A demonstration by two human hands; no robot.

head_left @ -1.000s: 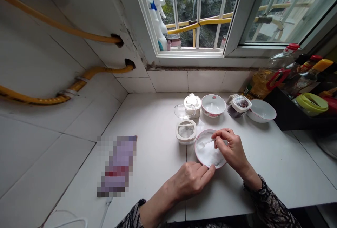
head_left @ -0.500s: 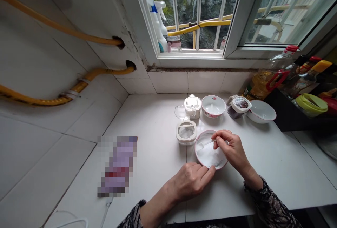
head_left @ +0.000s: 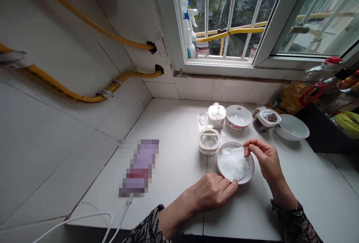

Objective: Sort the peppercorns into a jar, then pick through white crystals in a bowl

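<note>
A pink-rimmed white bowl (head_left: 235, 162) holding white powder stands on the counter. My right hand (head_left: 265, 157) pinches the handle of a small white spoon (head_left: 230, 151), whose scoop is over the powder at the bowl's back left. At the front rim, my left hand (head_left: 211, 192) has its fingers curled and grips the edge. Just behind and left of the bowl is an open-lidded jar (head_left: 209, 142) with white contents. Behind that jar sits a second white-lidded jar (head_left: 217, 112).
Behind are a flowered bowl (head_left: 238, 116), a jar of dark contents (head_left: 265, 119) and another white bowl (head_left: 293, 128). An oil bottle (head_left: 291, 95) and a black rack stand right. A blurred purple object (head_left: 141, 166) with a white cable (head_left: 120, 222) lies left.
The view has shifted, so the counter things appear further right. The spoon has lifted a little and points more level across the bowl. My left hand stays at the rim.
</note>
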